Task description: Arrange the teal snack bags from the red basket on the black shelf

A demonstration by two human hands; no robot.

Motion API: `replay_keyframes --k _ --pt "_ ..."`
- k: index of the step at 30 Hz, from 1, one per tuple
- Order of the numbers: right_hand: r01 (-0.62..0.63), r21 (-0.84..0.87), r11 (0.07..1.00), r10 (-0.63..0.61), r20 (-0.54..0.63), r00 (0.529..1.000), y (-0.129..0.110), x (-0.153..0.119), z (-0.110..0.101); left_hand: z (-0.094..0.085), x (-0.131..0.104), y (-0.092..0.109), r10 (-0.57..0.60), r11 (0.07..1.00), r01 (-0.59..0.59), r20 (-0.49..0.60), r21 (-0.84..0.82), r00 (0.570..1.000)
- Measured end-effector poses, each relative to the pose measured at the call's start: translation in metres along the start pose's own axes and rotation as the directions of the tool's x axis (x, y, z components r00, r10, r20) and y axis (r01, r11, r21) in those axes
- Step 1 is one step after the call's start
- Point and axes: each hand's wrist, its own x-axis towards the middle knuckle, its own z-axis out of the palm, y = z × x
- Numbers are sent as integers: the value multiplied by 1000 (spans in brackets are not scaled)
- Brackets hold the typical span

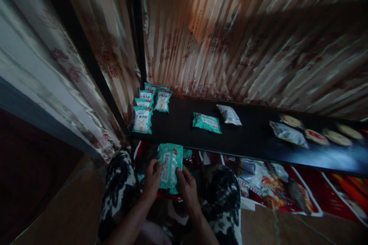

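Both hands at work here: left hand (pixel 152 178) and right hand (pixel 187 185) grip a green packet (pixel 171 166) by its sides, just off the front edge of the black shelf (pixel 178 126). Upright packets (pixel 142 120) line its left end — and farther right, a flat green packet (pixel 207 122) lies near a white packet (pixel 229 115).

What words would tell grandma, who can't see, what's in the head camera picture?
A person's left hand and right hand have a teal snack packet in their grip. Beyond it, a black shelf bears rows of teal-and-white packets at its left end, and another teal packet lying near a white packet. A patterned curtain hangs behind.
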Motion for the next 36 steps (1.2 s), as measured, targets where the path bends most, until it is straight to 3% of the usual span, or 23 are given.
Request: replay_keyframes --k 5,8,16,21,24,28,32,36 --pt "-25 58 998 23 22 999 -3 1 -1 4 8 -8 14 1000 -15 -33 -22 999" --pt "-2 78 997 1 18 1000 -8 4 1 8 13 -9 90 995 -92 -56 -31 994" --pt "81 20 996 -81 -22 996 -19 8 4 9 15 0 292 948 -278 -77 158 953" --pt "119 -19 993 -119 -35 992 -22 11 7 7 19 4 334 926 -316 -56 206 941" --pt "121 -37 992 -122 -23 992 -21 13 9 6 20 8 282 947 -274 -27 167 959" --pt "145 -90 985 -147 -25 989 -20 14 10 5 15 18 128 992 -129 82 3 988" --pt "264 -149 953 -269 -18 963 -17 16 11 7 7 30 81 983 -56 140 -176 987" --pt "360 -227 905 -376 -27 926 -10 19 12 8 -1 39 67 973 -21 194 -228 979"
